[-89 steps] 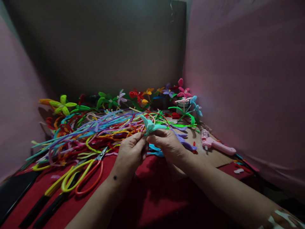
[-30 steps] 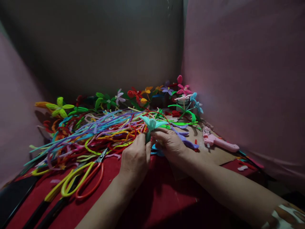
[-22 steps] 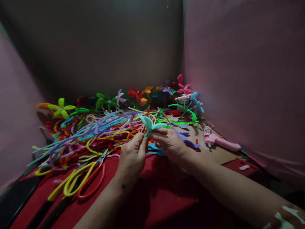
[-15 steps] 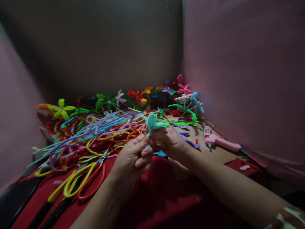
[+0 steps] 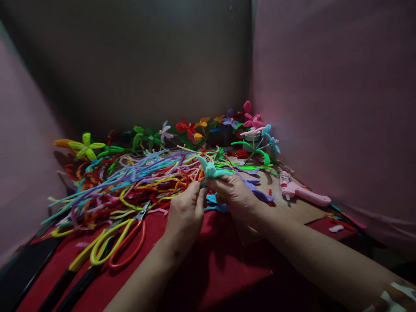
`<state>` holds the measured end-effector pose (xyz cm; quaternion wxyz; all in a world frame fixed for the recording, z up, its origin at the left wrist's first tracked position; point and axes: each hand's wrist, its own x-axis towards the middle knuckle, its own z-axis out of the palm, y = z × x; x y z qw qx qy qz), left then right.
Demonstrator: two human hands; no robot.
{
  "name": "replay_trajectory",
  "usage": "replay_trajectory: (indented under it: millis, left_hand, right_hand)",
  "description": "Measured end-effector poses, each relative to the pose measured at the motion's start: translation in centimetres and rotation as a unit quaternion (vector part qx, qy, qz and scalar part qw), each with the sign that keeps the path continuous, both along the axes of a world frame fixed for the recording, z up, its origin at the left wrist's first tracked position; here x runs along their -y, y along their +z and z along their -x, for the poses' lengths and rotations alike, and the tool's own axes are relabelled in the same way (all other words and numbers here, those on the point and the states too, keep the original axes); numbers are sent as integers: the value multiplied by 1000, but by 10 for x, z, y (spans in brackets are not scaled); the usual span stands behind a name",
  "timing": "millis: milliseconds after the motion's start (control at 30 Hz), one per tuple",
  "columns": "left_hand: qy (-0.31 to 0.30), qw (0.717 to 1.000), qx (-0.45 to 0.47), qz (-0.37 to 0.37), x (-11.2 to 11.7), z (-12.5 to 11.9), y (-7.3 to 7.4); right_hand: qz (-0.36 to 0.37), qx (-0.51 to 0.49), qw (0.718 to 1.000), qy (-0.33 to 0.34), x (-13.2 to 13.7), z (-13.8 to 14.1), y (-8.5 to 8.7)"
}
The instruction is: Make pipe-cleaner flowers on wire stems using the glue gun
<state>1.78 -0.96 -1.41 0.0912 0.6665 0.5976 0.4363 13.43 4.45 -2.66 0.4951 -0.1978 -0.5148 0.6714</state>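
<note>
Dead centre, just above the red-covered counter (image 5: 224, 247), it's the mint-green fuzzy flower (image 5: 211, 170), the left grip (image 5: 186, 209) pinched on its base below the petals and the right grip (image 5: 234, 192) clasping it from the other side, fingertips close together! Off to the left sprawls the tangled heap of fuzzy stems (image 5: 130, 182), scissors (image 5: 142, 212) at its near edge, while to the right the pink glue gun (image 5: 303, 193) lies on cardboard (image 5: 303, 213), dark markings on its body too small to read.
</note>
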Motion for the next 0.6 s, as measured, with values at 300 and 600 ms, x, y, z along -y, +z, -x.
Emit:
replay_trajectory:
  millis: [300,600]
  left_hand:
    - [-107,915,339,190,-1,7,14]
    - [-296,711,566,294,0,11,14]
  right_hand:
    - [-52,32,998,-3,-1,-4,6]
    - [39,-16,991,130,-6,-7,3]
